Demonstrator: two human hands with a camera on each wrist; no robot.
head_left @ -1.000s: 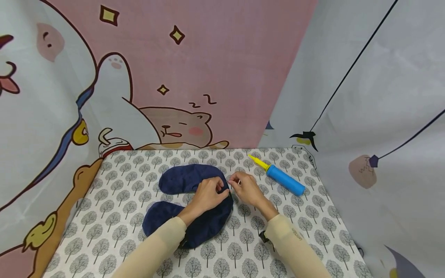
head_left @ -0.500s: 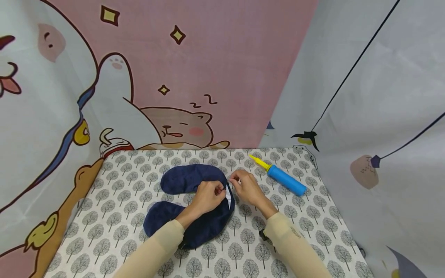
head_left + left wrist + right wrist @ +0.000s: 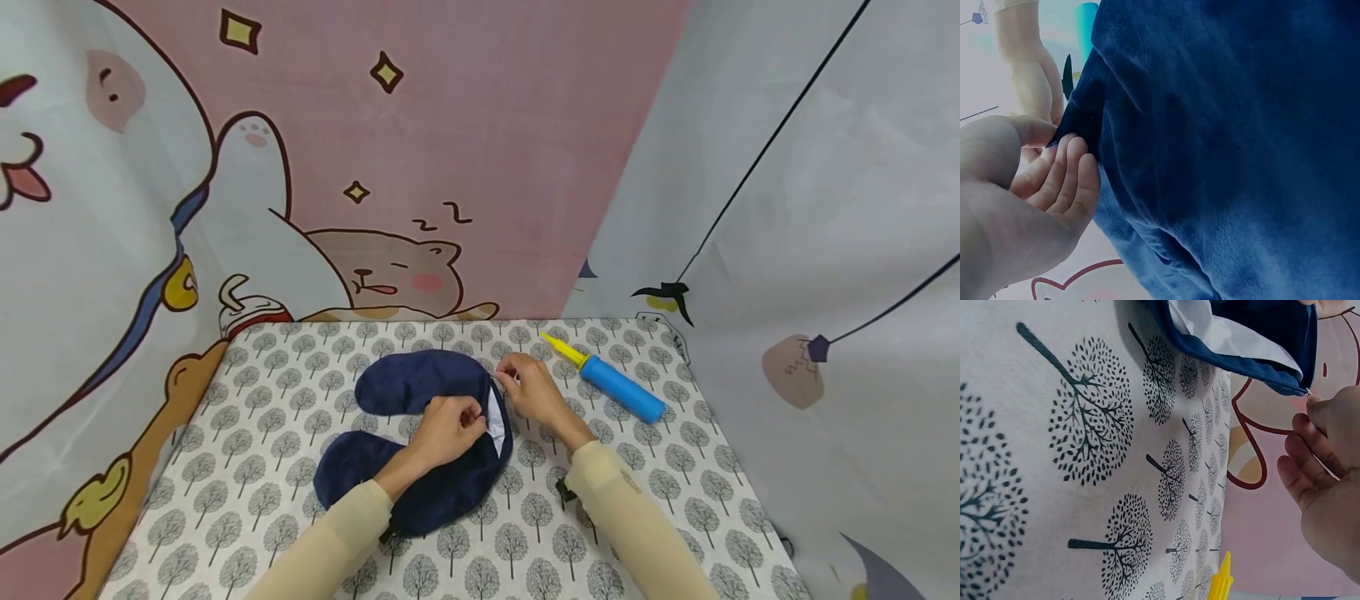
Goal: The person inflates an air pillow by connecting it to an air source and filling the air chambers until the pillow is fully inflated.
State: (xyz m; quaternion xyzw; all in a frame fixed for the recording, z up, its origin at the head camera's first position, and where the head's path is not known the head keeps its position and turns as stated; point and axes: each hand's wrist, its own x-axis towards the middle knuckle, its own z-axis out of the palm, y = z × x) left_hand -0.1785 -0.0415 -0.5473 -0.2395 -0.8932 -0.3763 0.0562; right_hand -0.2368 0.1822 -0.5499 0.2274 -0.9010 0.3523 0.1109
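A navy plush U-shaped neck pillow (image 3: pixel 450 500) lies on the table, its two arms toward the left. Along its right curve a zipper opening gapes, and white inner material (image 3: pixel 495 421) shows inside. My left hand (image 3: pixel 447 429) pinches the fabric at the inner edge of this opening; in the left wrist view thumb and fingers grip a fold of the plush cover (image 3: pixel 1210 125). At the far end of the opening my right hand (image 3: pixel 532 387) pinches the small zipper pull (image 3: pixel 1308 392) between thumb and forefinger, plain in the right wrist view.
A blue hand pump (image 3: pixel 622 387) with a yellow nozzle (image 3: pixel 562 348) lies to the right, beyond my right hand. The tabletop cloth (image 3: pixel 247 467) has a tree print. Printed cartoon curtains (image 3: pixel 480 150) rise behind the table and on both sides.
The zipper opening has widened, baring white material that was hidden one second ago. My right hand has moved slightly away toward the far side, and my left hand keeps its grip on the cover.
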